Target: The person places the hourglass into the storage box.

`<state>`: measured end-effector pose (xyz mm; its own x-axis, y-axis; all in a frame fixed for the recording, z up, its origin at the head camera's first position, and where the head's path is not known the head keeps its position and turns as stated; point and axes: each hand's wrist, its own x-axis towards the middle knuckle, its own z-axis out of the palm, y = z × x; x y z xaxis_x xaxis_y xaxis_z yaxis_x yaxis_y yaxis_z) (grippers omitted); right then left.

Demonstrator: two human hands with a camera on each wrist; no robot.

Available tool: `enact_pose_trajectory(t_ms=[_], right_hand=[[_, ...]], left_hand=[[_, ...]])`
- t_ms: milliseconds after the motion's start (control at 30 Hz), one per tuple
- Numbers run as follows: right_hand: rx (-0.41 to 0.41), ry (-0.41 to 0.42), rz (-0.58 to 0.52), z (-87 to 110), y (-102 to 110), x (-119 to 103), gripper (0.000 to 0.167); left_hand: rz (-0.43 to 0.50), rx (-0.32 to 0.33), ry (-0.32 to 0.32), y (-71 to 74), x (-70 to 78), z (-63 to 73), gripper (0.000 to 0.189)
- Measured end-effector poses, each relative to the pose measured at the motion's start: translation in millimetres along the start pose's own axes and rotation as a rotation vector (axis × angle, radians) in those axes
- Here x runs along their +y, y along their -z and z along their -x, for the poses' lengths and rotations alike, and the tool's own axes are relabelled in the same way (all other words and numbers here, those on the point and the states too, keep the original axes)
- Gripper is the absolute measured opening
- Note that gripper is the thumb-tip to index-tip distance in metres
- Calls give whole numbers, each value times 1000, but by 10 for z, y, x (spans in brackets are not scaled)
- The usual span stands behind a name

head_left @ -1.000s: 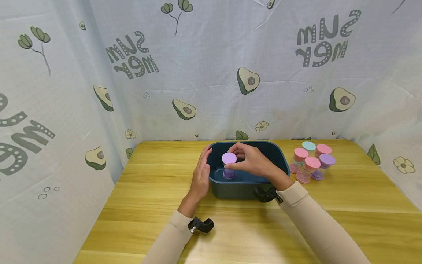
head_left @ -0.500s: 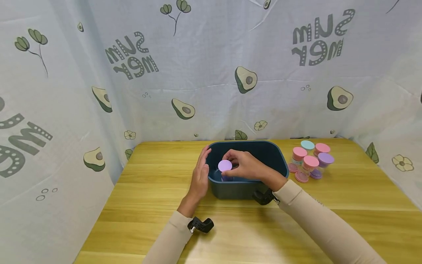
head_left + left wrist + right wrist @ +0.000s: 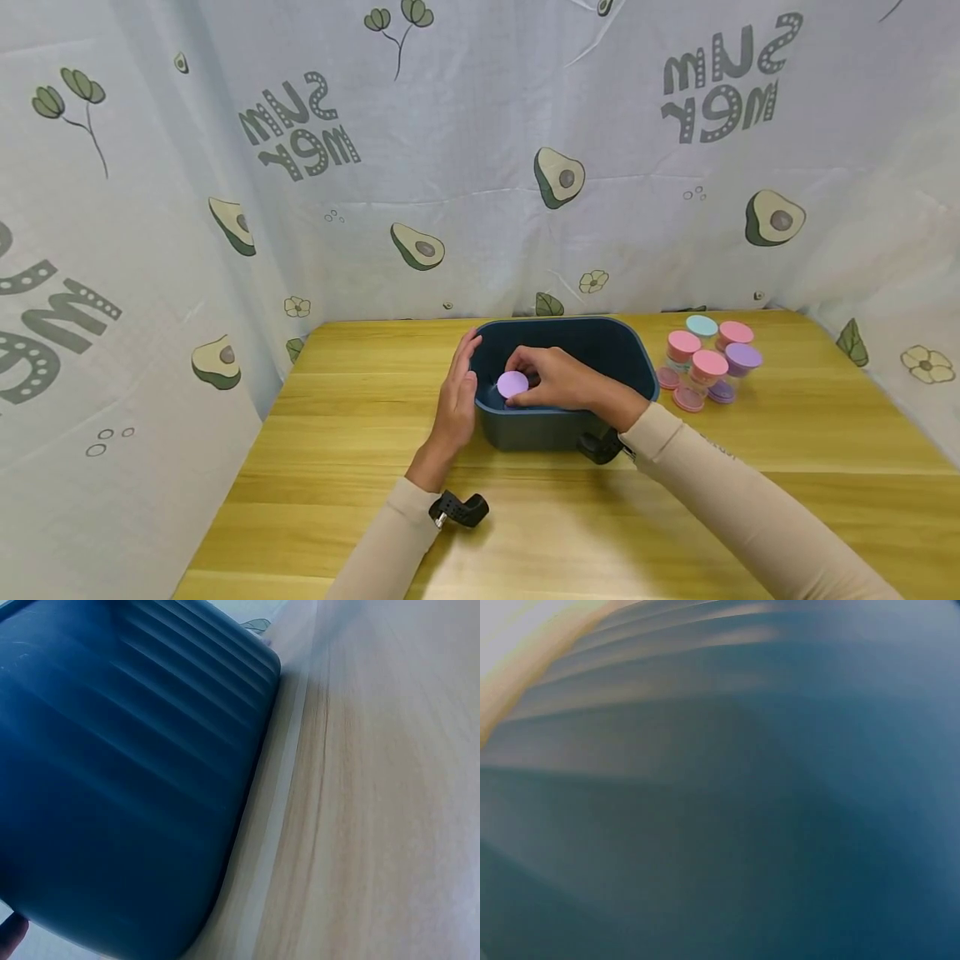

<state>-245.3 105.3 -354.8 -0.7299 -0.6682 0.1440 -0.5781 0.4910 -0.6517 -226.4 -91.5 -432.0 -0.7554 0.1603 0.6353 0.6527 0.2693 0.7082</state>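
A dark blue bin [image 3: 534,432] with rounded corners stands on the wooden table. Inside it, near the left end, my right hand [image 3: 561,381] pinches a small jar with a purple lid [image 3: 512,384]; the jar's body is mostly hidden below the lid and behind the bin's front wall. My left hand [image 3: 455,407] rests with straight fingers against the bin's left end. The left wrist view shows the ribbed bin wall [image 3: 127,765] and one dark fingertip [image 3: 11,935] at its edge. Only the bin's outer wall [image 3: 727,825] fills the right wrist view, blurred.
Right of the bin, several small clear jars stand close together on the table [image 3: 360,400], with pink lids [image 3: 708,365], a light blue lid [image 3: 701,326] and a purple lid [image 3: 743,359]. A white curtain [image 3: 480,167] printed with avocados hangs behind the table.
My right hand has lowered the purple-lidded jar deeper into the bin and slightly left, still gripping it. The left hand has stayed in place.
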Motion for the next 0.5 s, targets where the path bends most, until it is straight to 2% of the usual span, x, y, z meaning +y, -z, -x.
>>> enact_pose_trajectory(t_ms=[267,500], right_hand=[[-50,-15,37,-25,25,12,36],[-94,-27,16,-42,13,21,34]], left_hand=[[9,-1,5,-9,18,-16,48],[-8,3,7,0,16,-3,49]])
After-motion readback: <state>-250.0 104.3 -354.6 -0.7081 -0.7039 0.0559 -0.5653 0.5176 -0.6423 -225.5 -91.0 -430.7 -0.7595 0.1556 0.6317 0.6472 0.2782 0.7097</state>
